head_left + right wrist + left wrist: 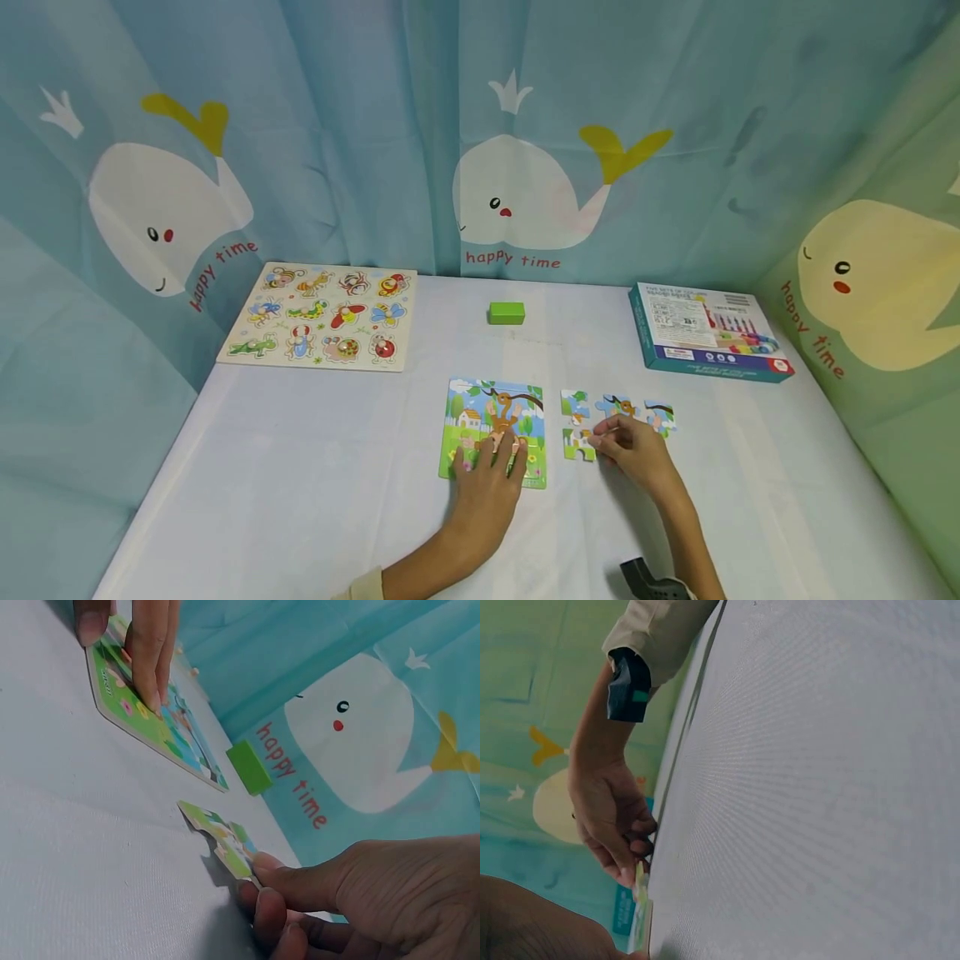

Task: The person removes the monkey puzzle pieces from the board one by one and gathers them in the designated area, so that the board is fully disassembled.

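My left hand [487,496] rests on a small picture puzzle board [459,417] with a monkey, a house and grass on it, its fingers spread over the lower part. To the right of the board, my right hand [643,458] pinches a puzzle piece [579,445] by its right edge between thumb and fingers. In the right wrist view this green piece [234,859] is tilted, its near edge raised off the cloth. Close by lie a sky-and-tree piece [575,403], a brown monkey piece [617,405] and a branch piece [660,413], the latter two partly behind my right hand.
An insect peg puzzle board [318,321] lies at the back left of the white table [300,467]. Near the back middle sits a green block [507,313]. A teal-sided box [705,333] is at the back right. A whale-print curtain [360,125] hangs behind.
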`<state>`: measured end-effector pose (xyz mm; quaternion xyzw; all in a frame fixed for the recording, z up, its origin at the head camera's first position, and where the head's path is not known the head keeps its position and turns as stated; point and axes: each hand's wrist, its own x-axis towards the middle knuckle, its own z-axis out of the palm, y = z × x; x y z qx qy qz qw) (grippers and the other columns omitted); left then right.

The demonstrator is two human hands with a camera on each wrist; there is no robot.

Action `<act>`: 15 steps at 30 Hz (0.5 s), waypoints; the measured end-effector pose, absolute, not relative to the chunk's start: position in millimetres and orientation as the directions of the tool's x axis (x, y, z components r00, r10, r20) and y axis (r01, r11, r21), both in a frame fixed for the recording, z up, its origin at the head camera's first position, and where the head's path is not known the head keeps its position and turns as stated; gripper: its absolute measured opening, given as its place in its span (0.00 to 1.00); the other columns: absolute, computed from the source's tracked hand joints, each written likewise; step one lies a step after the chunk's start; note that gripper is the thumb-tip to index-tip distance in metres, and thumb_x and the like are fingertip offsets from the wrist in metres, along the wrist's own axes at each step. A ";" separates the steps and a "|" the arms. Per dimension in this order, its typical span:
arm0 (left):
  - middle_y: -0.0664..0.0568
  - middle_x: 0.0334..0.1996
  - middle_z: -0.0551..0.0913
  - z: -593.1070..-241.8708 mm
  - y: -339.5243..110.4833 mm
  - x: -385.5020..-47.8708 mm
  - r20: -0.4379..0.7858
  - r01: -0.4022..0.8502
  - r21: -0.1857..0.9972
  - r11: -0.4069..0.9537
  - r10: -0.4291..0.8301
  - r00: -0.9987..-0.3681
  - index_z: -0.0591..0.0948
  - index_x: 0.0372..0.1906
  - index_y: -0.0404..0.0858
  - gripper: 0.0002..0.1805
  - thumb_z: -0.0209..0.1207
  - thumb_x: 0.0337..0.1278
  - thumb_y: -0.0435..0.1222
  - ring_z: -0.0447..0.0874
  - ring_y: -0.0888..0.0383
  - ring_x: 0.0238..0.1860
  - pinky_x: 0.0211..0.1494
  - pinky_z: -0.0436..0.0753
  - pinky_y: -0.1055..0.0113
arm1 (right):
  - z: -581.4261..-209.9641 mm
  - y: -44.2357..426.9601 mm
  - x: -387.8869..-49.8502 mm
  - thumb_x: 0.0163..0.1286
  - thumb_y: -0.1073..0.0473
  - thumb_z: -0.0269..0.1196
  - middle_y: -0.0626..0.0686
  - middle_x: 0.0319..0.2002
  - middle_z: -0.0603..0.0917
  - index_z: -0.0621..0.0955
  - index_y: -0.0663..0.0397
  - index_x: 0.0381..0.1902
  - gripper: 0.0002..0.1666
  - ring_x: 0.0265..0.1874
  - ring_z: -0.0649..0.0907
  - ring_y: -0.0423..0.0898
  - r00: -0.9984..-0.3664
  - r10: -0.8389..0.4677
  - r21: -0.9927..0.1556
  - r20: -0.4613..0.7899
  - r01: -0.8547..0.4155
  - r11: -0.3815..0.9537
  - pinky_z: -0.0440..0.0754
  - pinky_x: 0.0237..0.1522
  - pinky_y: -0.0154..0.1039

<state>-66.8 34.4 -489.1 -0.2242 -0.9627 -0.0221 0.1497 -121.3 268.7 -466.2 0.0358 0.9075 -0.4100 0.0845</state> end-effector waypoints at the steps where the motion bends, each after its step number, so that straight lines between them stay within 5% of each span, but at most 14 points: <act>1: 0.48 0.61 0.78 -489.1 34.2 -66.8 0.295 0.436 -0.026 0.899 0.424 -0.856 0.82 0.58 0.47 0.27 0.72 0.48 0.39 0.75 0.50 0.56 0.46 0.80 0.41 | -466.1 268.2 -121.1 0.67 0.61 0.65 0.52 0.22 0.81 0.80 0.64 0.40 0.10 0.20 0.76 0.41 -0.983 -0.002 -0.740 -0.181 0.135 0.659 0.75 0.22 0.33; 15: 0.48 0.61 0.78 -487.4 33.8 -65.9 0.303 0.441 -0.015 0.897 0.425 -0.853 0.82 0.58 0.46 0.28 0.72 0.48 0.38 0.75 0.50 0.57 0.47 0.79 0.41 | -466.8 266.7 -118.8 0.66 0.60 0.65 0.54 0.26 0.82 0.80 0.63 0.39 0.10 0.21 0.78 0.41 -0.988 0.021 -0.710 -0.153 0.125 0.693 0.79 0.22 0.33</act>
